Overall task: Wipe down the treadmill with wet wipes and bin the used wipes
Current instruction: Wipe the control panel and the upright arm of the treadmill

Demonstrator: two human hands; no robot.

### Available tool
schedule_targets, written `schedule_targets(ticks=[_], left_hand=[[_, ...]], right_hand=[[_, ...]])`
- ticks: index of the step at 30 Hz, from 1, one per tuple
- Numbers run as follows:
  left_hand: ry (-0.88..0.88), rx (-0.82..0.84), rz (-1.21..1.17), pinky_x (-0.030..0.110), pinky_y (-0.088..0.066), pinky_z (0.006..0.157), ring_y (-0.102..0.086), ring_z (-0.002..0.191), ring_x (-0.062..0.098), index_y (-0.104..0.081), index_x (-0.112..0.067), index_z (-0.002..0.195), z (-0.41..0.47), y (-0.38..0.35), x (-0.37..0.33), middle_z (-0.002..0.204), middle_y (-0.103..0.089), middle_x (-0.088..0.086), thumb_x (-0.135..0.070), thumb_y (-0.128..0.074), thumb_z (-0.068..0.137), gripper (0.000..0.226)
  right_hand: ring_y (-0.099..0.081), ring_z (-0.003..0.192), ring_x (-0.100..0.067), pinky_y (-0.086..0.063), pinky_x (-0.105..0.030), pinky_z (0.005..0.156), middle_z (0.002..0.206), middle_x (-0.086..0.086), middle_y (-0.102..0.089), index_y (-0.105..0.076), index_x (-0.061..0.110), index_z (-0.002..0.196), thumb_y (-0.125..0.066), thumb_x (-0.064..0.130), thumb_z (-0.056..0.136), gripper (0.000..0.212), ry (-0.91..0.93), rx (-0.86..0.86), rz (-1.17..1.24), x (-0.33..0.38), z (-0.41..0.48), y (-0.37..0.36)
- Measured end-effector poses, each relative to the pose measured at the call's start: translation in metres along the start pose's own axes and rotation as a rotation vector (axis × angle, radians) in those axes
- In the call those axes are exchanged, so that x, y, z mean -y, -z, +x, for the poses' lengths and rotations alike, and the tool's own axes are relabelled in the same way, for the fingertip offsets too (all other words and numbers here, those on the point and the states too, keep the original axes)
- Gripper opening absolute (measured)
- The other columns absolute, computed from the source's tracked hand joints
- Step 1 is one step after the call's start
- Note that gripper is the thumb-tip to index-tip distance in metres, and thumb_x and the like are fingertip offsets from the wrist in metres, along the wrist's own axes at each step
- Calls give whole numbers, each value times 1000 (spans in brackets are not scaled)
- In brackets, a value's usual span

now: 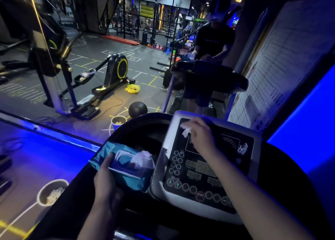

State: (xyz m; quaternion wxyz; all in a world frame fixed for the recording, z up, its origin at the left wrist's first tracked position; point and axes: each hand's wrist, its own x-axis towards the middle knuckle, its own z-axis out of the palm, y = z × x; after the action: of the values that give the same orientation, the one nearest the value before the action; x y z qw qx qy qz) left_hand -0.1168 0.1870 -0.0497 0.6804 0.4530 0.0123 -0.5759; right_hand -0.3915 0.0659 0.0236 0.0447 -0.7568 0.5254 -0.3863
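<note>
A teal wipes pack with a white wipe beside the black, silver-edged treadmill console; beyond it, yellow-lined grey floor under blue light.

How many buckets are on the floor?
2: the near bucket at lower left beside the treadmill, the far bucket ahead by the black ball. Others may be hidden.
</note>
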Motion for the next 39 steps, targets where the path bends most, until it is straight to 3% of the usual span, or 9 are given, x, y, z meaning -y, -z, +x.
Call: schedule_targets(ticks=[6,13,18,24,28,29,31,35,39], left_hand=[[18,12,30,64,-56,97,-74,111,41,-73,-9,130,6,-1,1,120,-76,19,-44,-86,70,70],[16,20,45,62,-57,98,-75,109,40,-74,-9,129,6,2,1,117,-78,18,-41,-81,81,57],[17,25,70,63,-57,98,-76,106,39,-74,-11,127,6,4,2,115,-78,17,-44,-80,84,55],[13,5,73,64,-56,99,-75,106,40,-75,-9,126,1,0,3,115,-78,18,-42,-80,83,54],[24,10,71,65,-55,100,-75,108,41,-74,-10,128,4,1,5,117,-78,18,-45,-85,73,65],[25,16,74,64,-55,100,-75,108,41,-74,-9,128,5,1,4,117,-78,18,-44,-84,75,63],[26,26,74,60,-57,99,-75,109,39,-74,-9,128,6,1,3,117,-78,18,-42,-81,81,58],[23,17,64,57,-59,96,-76,104,38,-75,-9,126,8,2,3,113,-79,17,-41,-78,86,51],[22,-2,61,62,-57,98,-76,106,39,-75,-9,126,8,-1,6,115,-78,18,-43,-80,80,57]], right_hand=[[-68,106,-23,-53,-29,100,113,-6,-71,-78,3,102,-69,-10,76,30,245,111,-117,-9,-51,-27],[-60,112,-9,-54,-34,90,120,6,-66,-74,8,97,-60,14,90,17,310,213,-102,-23,-94,-29],[-64,106,-7,-56,-33,91,116,6,-68,-76,11,105,-64,-6,84,29,227,240,-23,-21,-84,-26],[-58,123,-14,-35,-5,105,139,-6,-60,-67,6,130,-67,-11,81,51,-18,-58,-9,4,-45,-9],[-47,137,-6,-19,6,102,151,9,-47,-54,16,145,-43,15,102,44,41,276,-154,4,-63,-31],[-42,140,-3,-17,6,104,151,15,-45,-53,20,146,-42,18,103,44,57,327,-162,0,-73,-33],[-43,139,-3,-15,-1,112,151,13,-45,-56,15,143,-59,-10,88,60,119,338,-169,-14,-93,-36],[-47,138,-13,-33,-25,116,151,-4,-50,-56,7,139,-69,-30,55,93,323,382,-239,-34,-126,-27],[-54,133,-14,-41,-25,113,144,-2,-56,-65,8,132,-73,-8,82,52,352,320,-249,-41,-132,-15]])
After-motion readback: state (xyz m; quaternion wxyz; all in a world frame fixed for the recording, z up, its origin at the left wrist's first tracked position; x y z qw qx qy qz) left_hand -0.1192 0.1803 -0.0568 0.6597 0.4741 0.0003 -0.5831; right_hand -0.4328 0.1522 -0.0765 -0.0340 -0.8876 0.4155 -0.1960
